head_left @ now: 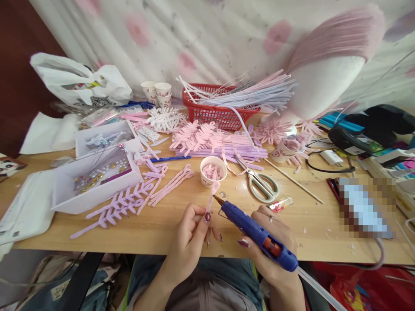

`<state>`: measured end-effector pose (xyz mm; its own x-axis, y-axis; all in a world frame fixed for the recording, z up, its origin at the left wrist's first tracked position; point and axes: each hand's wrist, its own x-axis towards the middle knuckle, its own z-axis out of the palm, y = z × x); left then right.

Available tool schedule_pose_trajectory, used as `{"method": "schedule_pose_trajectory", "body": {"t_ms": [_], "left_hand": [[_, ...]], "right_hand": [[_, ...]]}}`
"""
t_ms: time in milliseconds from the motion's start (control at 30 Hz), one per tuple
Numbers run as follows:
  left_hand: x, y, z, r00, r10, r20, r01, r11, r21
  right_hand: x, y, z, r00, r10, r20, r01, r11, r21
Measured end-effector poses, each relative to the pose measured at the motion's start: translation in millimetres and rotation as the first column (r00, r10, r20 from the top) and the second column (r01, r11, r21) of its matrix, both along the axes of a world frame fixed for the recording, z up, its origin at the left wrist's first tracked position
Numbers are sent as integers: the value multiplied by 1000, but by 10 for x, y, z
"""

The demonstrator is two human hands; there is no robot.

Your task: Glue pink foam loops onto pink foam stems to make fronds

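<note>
Over the table (149, 235), near its front edge, my left hand (189, 231) pinches a pink pipe-cleaner loop (210, 199); my right hand (282, 229) grips the blue glue gun (241, 220). A slip of its close nozzle (218, 199) could burn my fingertips.

The hot-glue gun (243, 222) is showing deep blue, the pipe-cleaner loop (210, 201) pale pink. The plastic basket (214, 117) is showing red, the scissors (253, 178) are sporting grey-green handles, and the curtain (227, 47) is carrying pink and lilac blossoms on white.
</note>
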<state>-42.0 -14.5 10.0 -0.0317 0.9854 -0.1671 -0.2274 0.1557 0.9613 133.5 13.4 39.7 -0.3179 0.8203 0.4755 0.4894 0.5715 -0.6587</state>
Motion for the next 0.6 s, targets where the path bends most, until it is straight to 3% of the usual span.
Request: {"method": "schedule_pose_trajectory", "body": {"t_ms": [600], "left_hand": [[-11,-3,-18,1000,-4,6,3,1000,28]], "right_hand": [[24,-4,37,998,-29,55,33,997,-69]]}}
